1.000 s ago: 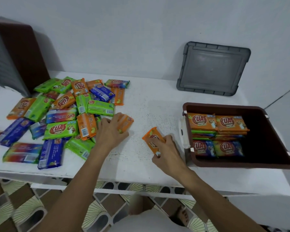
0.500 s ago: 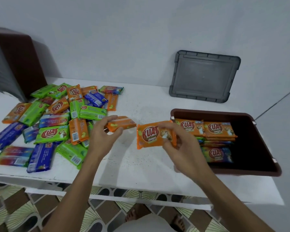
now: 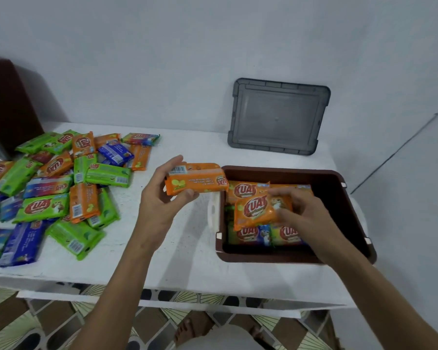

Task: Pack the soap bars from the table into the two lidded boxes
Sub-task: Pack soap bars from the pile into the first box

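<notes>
Closest to me, the person's right hand (image 3: 304, 213) grips an orange soap bar (image 3: 258, 210) by its right end. A second ago that bar lay on the table (image 3: 187, 261); now it hangs over the stacks inside the brown box (image 3: 339, 188), at about 2 o'clock from where they stand. The left hand (image 3: 162, 195) pinches a second orange bar (image 3: 195, 184) between thumb and fingers. That one has come up from the heap and now sits level at the box's left rim, at about 12 o'clock. So two more bars look about to go in, the right one first, I'd judge.

The right-hand bar shows "KUAT" in white on a red oval, and the same name reads on the wrappers already packed below it. The left-hand bar is back side up: a barcode shows, and the print beside it is too small to read.

Out at 10 o'clock the loose pile (image 3: 46, 205) of green, orange and blue bars waits, one green wrapper also reading "KUAT". So plenty remains to pack. Farthest off, at 1 o'clock, the grey lid (image 3: 278, 117) leans against the wall.
</notes>
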Tool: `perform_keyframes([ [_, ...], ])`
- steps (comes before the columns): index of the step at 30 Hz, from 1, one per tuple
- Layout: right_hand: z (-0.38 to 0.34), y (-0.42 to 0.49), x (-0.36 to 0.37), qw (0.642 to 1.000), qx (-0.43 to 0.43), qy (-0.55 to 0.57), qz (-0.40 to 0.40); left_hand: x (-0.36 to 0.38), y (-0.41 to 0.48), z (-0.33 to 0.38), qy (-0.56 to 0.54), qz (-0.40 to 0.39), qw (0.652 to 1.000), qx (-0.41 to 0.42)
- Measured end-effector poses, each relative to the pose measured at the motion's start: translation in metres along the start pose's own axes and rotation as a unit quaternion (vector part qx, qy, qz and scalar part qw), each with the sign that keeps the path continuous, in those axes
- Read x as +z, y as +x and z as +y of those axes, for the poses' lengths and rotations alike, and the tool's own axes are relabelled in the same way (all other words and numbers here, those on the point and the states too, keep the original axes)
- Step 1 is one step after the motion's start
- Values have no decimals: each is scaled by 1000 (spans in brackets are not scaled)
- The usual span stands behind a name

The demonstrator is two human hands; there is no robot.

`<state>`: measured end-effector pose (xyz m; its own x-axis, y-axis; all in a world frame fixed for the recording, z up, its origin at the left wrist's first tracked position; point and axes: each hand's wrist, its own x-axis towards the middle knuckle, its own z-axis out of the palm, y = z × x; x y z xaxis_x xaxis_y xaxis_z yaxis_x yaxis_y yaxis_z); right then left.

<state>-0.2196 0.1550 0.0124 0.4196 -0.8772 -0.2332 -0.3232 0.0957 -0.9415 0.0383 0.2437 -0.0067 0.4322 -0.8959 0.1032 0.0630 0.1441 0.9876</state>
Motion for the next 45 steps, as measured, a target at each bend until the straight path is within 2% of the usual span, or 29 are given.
perform_keyframes([
  [5,27,19,7,993,50,-49,-99,20,-7,-14,-47,-22,998,-33],
  [7,37,28,10,984,50,-132,-111,25,-9,-17,-39,-27,998,-42],
  [11,45,39,11,928,34,-357,-105,32,-12,-20,-17,-32,998,-46],
  [13,45,40,12,900,27,-419,-113,35,-12,-20,-5,-38,998,-42],
  [15,44,41,12,889,21,-441,-125,38,-12,-19,0,-45,998,-35],
  [17,40,39,9,894,8,-433,-118,39,-11,-17,8,-54,998,-30],
  [19,31,35,4,908,-25,-413,-61,41,-9,-14,19,-64,998,-22],
  [22,13,27,-1,955,-99,-279,29,43,-7,-8,43,-79,996,0],
  [25,-14,16,0,989,-130,-75,-7,51,-4,0,101,-100,989,30],
  [28,-30,7,2,991,-110,17,-72,65,-1,6,201,-120,969,74],
  [32,-34,0,5,987,-120,50,-99,86,0,9,269,-153,943,120],
  [35,-28,-4,5,985,-147,54,-73,96,1,7,297,-169,931,130],
  [38,-18,-7,-6,987,-120,96,-46,90,3,3,326,-175,917,150],
  [41,-6,-8,-29,994,-93,62,-8,72,6,-8,371,-147,901,173],
  [45,12,-7,-61,999,-40,-11,25,53,7,-31,433,-113,879,165],
])
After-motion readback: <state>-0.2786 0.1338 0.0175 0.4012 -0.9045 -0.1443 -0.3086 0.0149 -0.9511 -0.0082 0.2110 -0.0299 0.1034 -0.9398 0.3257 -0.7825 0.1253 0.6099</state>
